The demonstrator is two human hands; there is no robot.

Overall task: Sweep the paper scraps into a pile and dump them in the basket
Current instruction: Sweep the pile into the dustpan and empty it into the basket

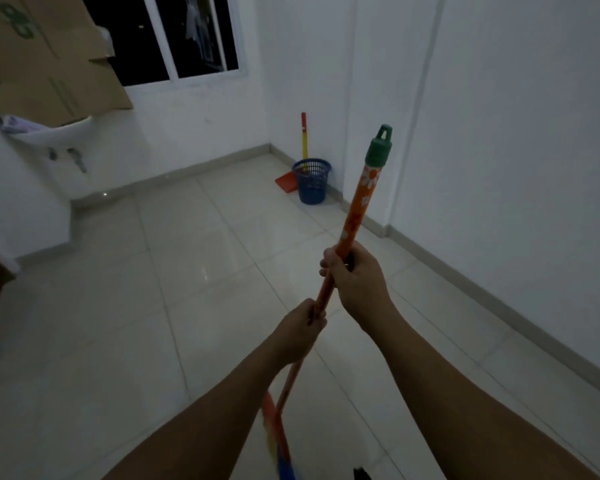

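Both hands are gripping the broom [355, 209]. The right hand [355, 275] is holding high on the orange flowered handle, fingers curled fully round it. The left hand [300, 329] is holding lower down, fingers and thumb closed round the shaft. The 2 hands are sitting near each other but apart. The green cap [381, 147] is pointing up and away. The broom head [274, 434] is showing only as a blur at the bottom edge, so I cannot tell whether it is touching the tiled floor [153, 306].

Paper scraps: 0 are showing on the visible tiles; presumably they are lying outside the view. The blue mesh basket [311, 183] is standing in the far corner, well apart from the broom head. The red dustpan [286, 181] is standing just beside it.

Risks, as judged:
1. The blurred head is suggesting a brisk stroke, and light paper is liable to be scattering instead of gathering.
2. The close hand spacing is giving little leverage, so bristles may be skipping over flat scraps on glossy tile.
3. Dim light is making pale scraps hard to spot on pale tiles, so some may be getting missed.
4. Any pile is likely forming far from the basket, so a long dustpan carry is inviting spills.
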